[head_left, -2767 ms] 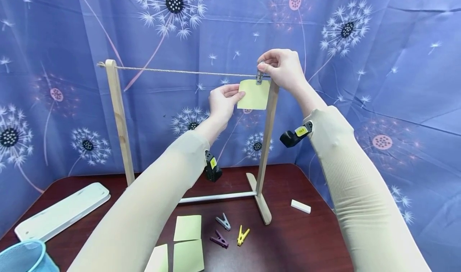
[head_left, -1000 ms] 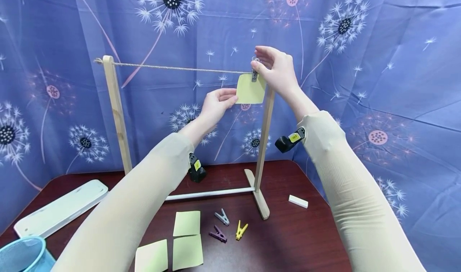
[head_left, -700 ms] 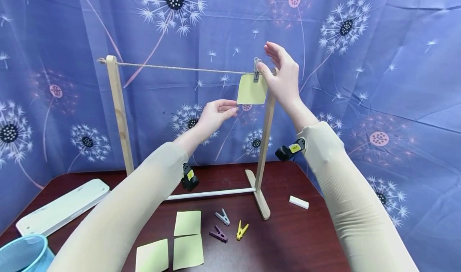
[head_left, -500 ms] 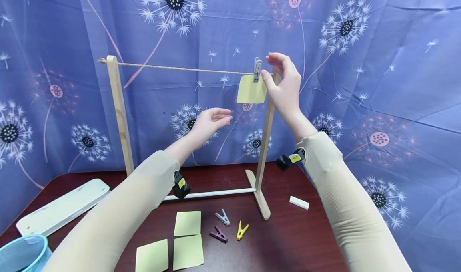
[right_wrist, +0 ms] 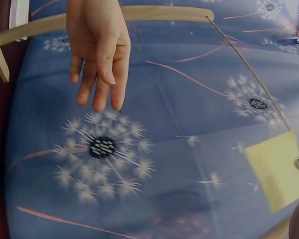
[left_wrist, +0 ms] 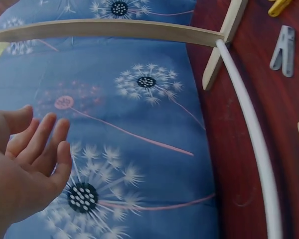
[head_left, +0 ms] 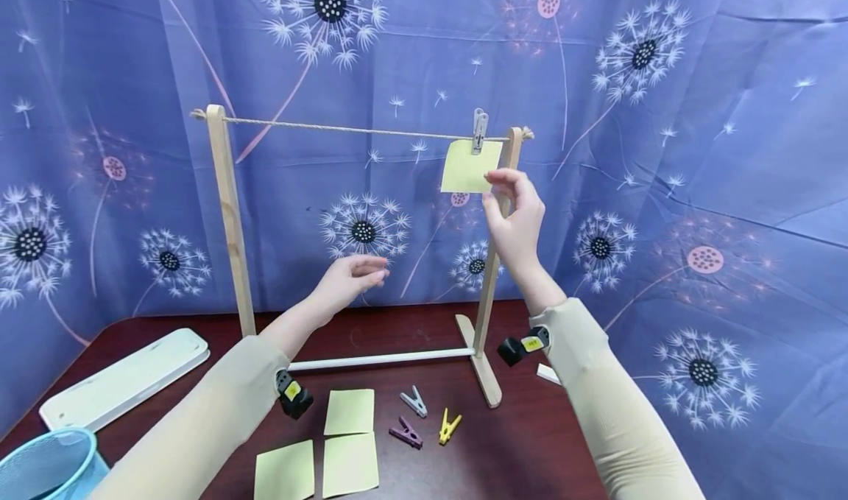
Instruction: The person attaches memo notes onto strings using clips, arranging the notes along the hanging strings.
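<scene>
A yellow sticky note (head_left: 464, 170) hangs from the rope (head_left: 331, 127), with a grey clothespin (head_left: 480, 132) clamped over its top edge near the right post (head_left: 490, 279). My right hand (head_left: 519, 220) is beside the note's lower right corner, fingers loosely bent, holding nothing; whether a fingertip touches the paper I cannot tell. Only a sliver of that hand shows at the right edge of the right wrist view. Lower and to the left, my left hand (head_left: 344, 286) floats behind the table's front part, its fingers relaxed and holding nothing, as the left wrist view confirms.
On the table lie several yellow notes (head_left: 350, 465), a grey clothespin (head_left: 414, 403), a purple clothespin (head_left: 406, 434) and a yellow clothespin (head_left: 448, 427). A white lid-like case (head_left: 126, 378) and blue mesh basket (head_left: 86, 448) stand left. A white block (head_left: 548, 374) lies right.
The left hand has let go of the note and moved down and left. The right hand has released the clothespin on the rope and dropped lower. The note stays hanging.
</scene>
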`<state>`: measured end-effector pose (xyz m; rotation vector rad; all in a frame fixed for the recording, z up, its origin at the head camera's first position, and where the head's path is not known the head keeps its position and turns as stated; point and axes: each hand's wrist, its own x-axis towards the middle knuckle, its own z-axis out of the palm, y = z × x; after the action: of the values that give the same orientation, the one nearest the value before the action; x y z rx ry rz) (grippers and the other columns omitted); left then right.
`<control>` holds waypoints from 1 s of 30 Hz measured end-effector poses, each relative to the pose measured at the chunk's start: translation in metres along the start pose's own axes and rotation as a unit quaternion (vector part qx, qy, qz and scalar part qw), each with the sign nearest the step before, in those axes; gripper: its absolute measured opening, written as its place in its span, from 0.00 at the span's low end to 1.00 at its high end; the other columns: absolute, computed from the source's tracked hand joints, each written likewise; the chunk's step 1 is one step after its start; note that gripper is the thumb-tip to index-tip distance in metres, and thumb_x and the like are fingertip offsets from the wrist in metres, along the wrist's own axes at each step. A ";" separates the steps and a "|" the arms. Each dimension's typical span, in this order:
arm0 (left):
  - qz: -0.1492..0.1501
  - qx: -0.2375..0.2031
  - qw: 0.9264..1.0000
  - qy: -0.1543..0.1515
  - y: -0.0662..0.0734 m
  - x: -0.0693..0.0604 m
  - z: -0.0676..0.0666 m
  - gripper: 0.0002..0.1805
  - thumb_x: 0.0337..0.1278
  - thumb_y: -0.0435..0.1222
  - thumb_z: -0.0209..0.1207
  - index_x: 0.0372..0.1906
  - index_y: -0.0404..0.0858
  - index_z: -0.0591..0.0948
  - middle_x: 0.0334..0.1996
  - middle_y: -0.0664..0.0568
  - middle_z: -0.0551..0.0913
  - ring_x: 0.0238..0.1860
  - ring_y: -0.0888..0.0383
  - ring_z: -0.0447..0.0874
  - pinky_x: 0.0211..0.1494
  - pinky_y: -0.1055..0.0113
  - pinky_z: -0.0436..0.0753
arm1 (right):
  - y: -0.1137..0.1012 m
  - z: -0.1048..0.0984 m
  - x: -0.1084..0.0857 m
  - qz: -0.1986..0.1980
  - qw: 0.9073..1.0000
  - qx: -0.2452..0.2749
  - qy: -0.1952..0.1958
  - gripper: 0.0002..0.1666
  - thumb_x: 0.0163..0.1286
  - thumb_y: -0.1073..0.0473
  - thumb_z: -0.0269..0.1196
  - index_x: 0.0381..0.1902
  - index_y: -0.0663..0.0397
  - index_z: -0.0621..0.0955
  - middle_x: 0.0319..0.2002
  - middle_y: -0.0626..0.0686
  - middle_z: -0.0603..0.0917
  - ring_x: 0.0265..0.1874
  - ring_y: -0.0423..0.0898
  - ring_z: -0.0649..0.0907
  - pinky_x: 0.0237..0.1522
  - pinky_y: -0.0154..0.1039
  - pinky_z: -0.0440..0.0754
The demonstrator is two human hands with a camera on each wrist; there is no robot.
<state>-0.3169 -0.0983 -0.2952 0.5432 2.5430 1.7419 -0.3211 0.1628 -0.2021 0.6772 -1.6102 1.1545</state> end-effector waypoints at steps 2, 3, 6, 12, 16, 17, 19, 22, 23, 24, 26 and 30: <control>-0.014 0.001 1.000 -0.009 -0.011 -0.006 -0.001 0.23 0.70 0.38 0.55 0.65 0.36 0.73 0.57 0.39 0.81 0.53 0.49 0.83 0.49 0.64 0.79 | 0.002 0.002 -0.013 0.018 1.000 0.012 -0.002 0.14 0.59 0.78 0.59 0.45 0.74 0.79 0.43 0.66 0.84 0.44 0.47 0.83 0.53 0.33 0.80; -0.022 0.000 1.000 -0.010 -0.017 -0.009 -0.001 0.23 0.70 0.38 0.56 0.65 0.35 0.73 0.57 0.39 0.81 0.52 0.50 0.83 0.47 0.66 0.78 | 0.003 0.002 -0.019 0.026 0.999 0.018 -0.004 0.14 0.60 0.78 0.59 0.45 0.74 0.79 0.43 0.66 0.84 0.44 0.44 0.83 0.53 0.32 0.79; -0.042 -0.014 0.999 -0.010 -0.032 -0.016 0.001 0.23 0.69 0.38 0.56 0.65 0.34 0.73 0.57 0.37 0.81 0.51 0.52 0.84 0.48 0.66 0.78 | 0.001 0.005 -0.038 0.050 0.998 0.037 -0.011 0.13 0.60 0.79 0.58 0.44 0.75 0.78 0.43 0.68 0.84 0.42 0.40 0.82 0.51 0.29 0.79; -0.069 -0.031 0.997 0.006 -0.056 -0.029 0.010 0.23 0.68 0.37 0.57 0.65 0.33 0.74 0.56 0.40 0.82 0.52 0.50 0.84 0.48 0.65 0.78 | -0.017 0.011 -0.073 0.074 0.994 0.055 -0.056 0.13 0.58 0.82 0.57 0.42 0.80 0.77 0.40 0.73 0.83 0.41 0.47 0.82 0.51 0.27 0.79; -0.075 -0.024 0.997 0.019 -0.073 -0.039 0.016 0.22 0.64 0.33 0.59 0.62 0.31 0.76 0.54 0.38 0.83 0.54 0.48 0.83 0.56 0.56 0.80 | -0.018 0.016 -0.096 0.089 0.990 0.034 -0.102 0.12 0.56 0.82 0.59 0.40 0.80 0.78 0.38 0.71 0.84 0.37 0.56 0.84 0.46 0.34 0.82; -0.076 -0.023 0.997 0.024 -0.078 -0.041 0.018 0.22 0.63 0.32 0.60 0.61 0.30 0.76 0.53 0.38 0.83 0.55 0.47 0.83 0.57 0.53 0.79 | -0.017 0.017 -0.101 0.095 0.989 0.031 -0.111 0.12 0.56 0.82 0.59 0.40 0.79 0.78 0.38 0.71 0.84 0.36 0.59 0.84 0.45 0.37 0.83; -0.078 -0.020 0.996 0.029 -0.088 -0.047 0.021 0.21 0.62 0.30 0.60 0.59 0.29 0.77 0.52 0.37 0.84 0.55 0.45 0.82 0.60 0.51 0.78 | -0.013 0.020 -0.113 0.108 0.986 0.029 -0.127 0.11 0.57 0.81 0.60 0.40 0.79 0.78 0.37 0.71 0.85 0.35 0.63 0.84 0.42 0.44 0.84; -0.086 -0.021 0.996 0.030 -0.101 -0.056 0.026 0.20 0.61 0.29 0.60 0.58 0.28 0.78 0.50 0.36 0.84 0.55 0.45 0.82 0.59 0.52 0.79 | -0.001 0.025 -0.133 0.140 0.979 0.035 -0.144 0.12 0.57 0.80 0.61 0.41 0.78 0.79 0.38 0.71 0.85 0.35 0.65 0.84 0.42 0.50 0.84; -0.089 -0.019 0.995 0.030 -0.105 -0.058 0.027 0.20 0.61 0.29 0.60 0.57 0.28 0.78 0.50 0.36 0.84 0.54 0.45 0.83 0.58 0.52 0.79 | 0.005 0.027 -0.141 0.152 0.976 0.036 -0.149 0.12 0.57 0.79 0.62 0.41 0.77 0.79 0.38 0.70 0.85 0.35 0.64 0.84 0.42 0.49 0.84; -0.092 -0.017 0.995 0.027 -0.109 -0.061 0.028 0.20 0.60 0.29 0.60 0.57 0.27 0.78 0.50 0.35 0.84 0.53 0.46 0.83 0.58 0.52 0.79 | 0.011 0.029 -0.148 0.165 0.973 0.035 -0.156 0.12 0.57 0.79 0.63 0.41 0.76 0.79 0.38 0.70 0.85 0.35 0.62 0.85 0.42 0.47 0.84; -0.098 -0.017 0.995 0.023 -0.114 -0.067 0.030 0.21 0.59 0.29 0.61 0.57 0.27 0.78 0.49 0.35 0.84 0.52 0.47 0.84 0.57 0.52 0.80 | 0.021 0.033 -0.163 0.200 0.964 0.035 -0.170 0.12 0.58 0.77 0.64 0.41 0.73 0.80 0.37 0.68 0.85 0.35 0.56 0.85 0.42 0.40 0.84; -0.099 -0.014 0.995 0.015 -0.121 -0.076 0.033 0.21 0.56 0.28 0.63 0.56 0.25 0.78 0.48 0.34 0.84 0.50 0.47 0.84 0.54 0.53 0.81 | 0.029 0.040 -0.185 0.262 0.940 0.050 -0.213 0.12 0.58 0.73 0.67 0.42 0.69 0.81 0.37 0.65 0.86 0.35 0.46 0.85 0.42 0.32 0.82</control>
<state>-0.2724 -0.1295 -0.4315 0.2553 2.4892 1.7254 -0.2987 0.1182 -0.3870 0.6065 -2.1984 1.5558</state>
